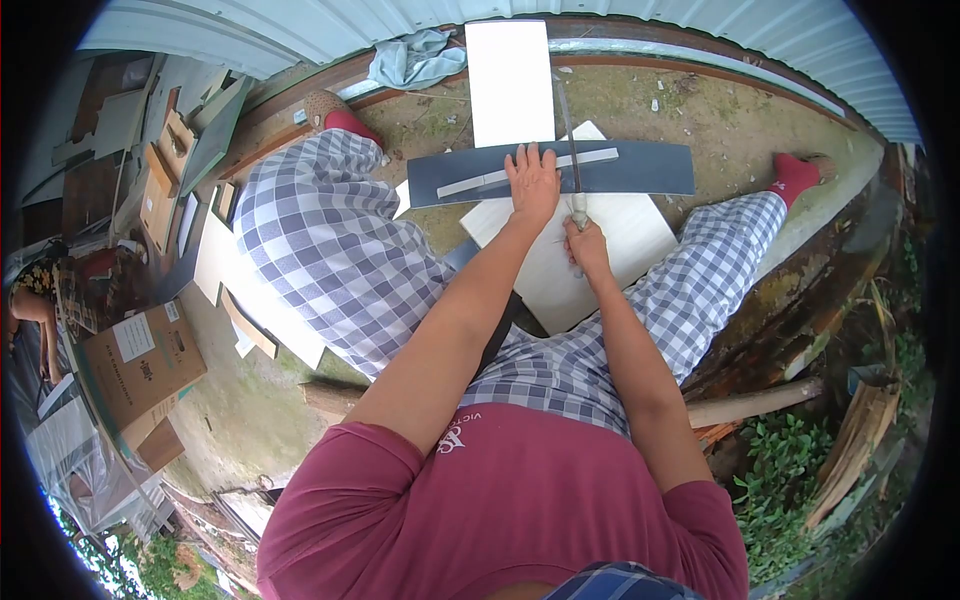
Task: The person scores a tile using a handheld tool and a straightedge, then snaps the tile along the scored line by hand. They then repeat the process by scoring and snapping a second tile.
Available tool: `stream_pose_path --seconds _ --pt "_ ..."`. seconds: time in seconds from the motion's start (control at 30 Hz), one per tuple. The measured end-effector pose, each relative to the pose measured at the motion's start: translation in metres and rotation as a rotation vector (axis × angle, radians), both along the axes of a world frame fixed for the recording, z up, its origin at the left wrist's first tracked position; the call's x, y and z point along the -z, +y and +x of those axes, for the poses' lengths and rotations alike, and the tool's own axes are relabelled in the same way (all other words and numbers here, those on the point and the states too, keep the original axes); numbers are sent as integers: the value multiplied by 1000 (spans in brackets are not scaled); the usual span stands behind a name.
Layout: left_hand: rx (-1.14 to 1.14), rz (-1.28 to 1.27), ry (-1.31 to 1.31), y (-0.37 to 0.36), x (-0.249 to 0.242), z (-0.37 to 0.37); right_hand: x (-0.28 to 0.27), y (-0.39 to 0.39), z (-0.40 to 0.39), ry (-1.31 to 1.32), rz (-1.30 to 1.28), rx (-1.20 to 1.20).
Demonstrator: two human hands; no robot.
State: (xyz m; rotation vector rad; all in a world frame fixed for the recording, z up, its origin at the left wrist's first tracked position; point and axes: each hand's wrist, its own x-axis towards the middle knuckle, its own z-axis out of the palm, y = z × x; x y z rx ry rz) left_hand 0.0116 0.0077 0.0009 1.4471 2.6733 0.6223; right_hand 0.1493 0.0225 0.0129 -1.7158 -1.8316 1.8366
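My left hand (535, 185) lies with its fingers stretched out over a dark blue-grey board (650, 170), pressing on a narrow light strip (468, 185) that rests along it. Closed round the handle of a long, thin-bladed tool (567, 115) is my right hand (587, 245). The blade points away from me and crosses the dark board just right of my left hand, near the strip. Beneath the dark board is a pale square panel (560, 270), set at an angle between my legs. A white panel (508, 80) extends from the board's far side.
A blue-grey cloth (415, 60) lies by the corrugated metal wall (680, 10). On the left are wood offcuts (160, 195), pale panels (270, 290) and a cardboard box (140, 355). Another person's arm (40, 320) shows at far left. A log (750, 400) and plants are on the right.
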Motion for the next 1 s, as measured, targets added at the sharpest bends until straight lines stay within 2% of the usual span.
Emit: stream_pose_path --seconds 0.77,0.83,1.0 --pt "24 3 -16 0 2 -3 -11 -2 -4 -80 63 -50" --pt "20 3 -18 0 2 -4 -11 0 -5 -52 168 -24" --pt "31 4 -16 -1 2 -4 -16 6 -7 -9 185 43"
